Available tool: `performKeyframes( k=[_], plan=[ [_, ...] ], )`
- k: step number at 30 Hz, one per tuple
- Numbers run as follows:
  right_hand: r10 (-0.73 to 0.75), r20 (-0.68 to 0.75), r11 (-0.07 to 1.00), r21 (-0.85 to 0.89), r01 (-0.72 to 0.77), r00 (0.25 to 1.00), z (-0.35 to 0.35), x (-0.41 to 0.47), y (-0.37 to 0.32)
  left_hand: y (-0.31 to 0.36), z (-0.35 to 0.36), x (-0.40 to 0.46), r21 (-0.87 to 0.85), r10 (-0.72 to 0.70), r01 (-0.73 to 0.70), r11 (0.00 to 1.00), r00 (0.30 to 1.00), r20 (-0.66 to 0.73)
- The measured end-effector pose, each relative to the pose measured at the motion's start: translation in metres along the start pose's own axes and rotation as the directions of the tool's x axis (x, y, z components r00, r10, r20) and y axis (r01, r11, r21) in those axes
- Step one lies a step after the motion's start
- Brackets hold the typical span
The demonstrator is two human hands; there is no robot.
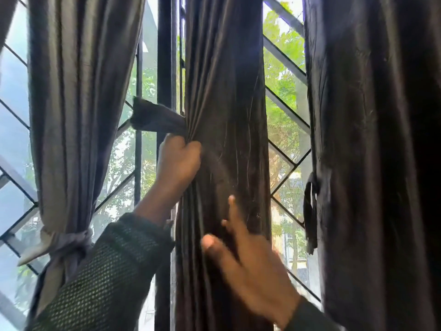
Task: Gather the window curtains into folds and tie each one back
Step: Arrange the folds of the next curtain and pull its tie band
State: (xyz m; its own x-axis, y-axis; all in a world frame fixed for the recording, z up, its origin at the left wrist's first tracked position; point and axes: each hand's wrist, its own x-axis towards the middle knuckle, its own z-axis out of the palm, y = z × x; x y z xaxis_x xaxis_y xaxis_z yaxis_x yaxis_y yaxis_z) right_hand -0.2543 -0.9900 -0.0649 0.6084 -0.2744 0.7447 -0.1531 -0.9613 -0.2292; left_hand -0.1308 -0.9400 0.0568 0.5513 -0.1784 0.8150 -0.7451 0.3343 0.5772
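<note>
The window (164, 56) with its dark frame and diagonal grille (286, 108) carries three curtains. The left curtain (78, 91) hangs gathered, bound low by a tie (71, 240). The middle curtain (226, 91) hangs in folds against the frame. The right curtain (377, 139) hangs loose, a dark strap (310, 211) dangling at its edge.

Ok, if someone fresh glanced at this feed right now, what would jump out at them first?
Probably the two hands on the middle curtain: the left hand grips its gathered folds beside a tie strip that sticks out leftward, while the right hand lies lower on the fabric, fingers spread. Next, the left curtain, already knotted back low down, and the dark right curtain hanging untied.
</note>
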Motion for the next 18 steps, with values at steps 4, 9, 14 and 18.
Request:
performKeyframes(
  k=[4, 9, 14, 18],
  plan=[
    [0.134, -0.472, 0.977, 0.211, -0.036, 0.871, -0.037, 0.046, 0.045, 0.006, -0.020, 0.000, -0.334, -0.235, 0.280, 0.900, 0.957, 0.168],
    [0.469, -0.501, 0.694, 0.718, 0.048, 0.728, -0.057, 0.099, 0.073, 0.018, -0.031, -0.009, -0.470, -0.309, 0.503, 0.725, 0.848, 0.431],
    [0.373, -0.070, 0.467, 0.876, -0.122, 0.925, -0.048, 0.112, 0.060, 0.024, -0.020, -0.013, -0.526, -0.231, 0.482, 0.700, 0.851, 0.472],
    [0.267, 0.244, 0.325, 0.888, -0.325, 0.932, -0.053, 0.102, 0.048, 0.022, -0.019, -0.010, -0.488, -0.265, 0.484, 0.726, 0.852, 0.451]
  ],
)
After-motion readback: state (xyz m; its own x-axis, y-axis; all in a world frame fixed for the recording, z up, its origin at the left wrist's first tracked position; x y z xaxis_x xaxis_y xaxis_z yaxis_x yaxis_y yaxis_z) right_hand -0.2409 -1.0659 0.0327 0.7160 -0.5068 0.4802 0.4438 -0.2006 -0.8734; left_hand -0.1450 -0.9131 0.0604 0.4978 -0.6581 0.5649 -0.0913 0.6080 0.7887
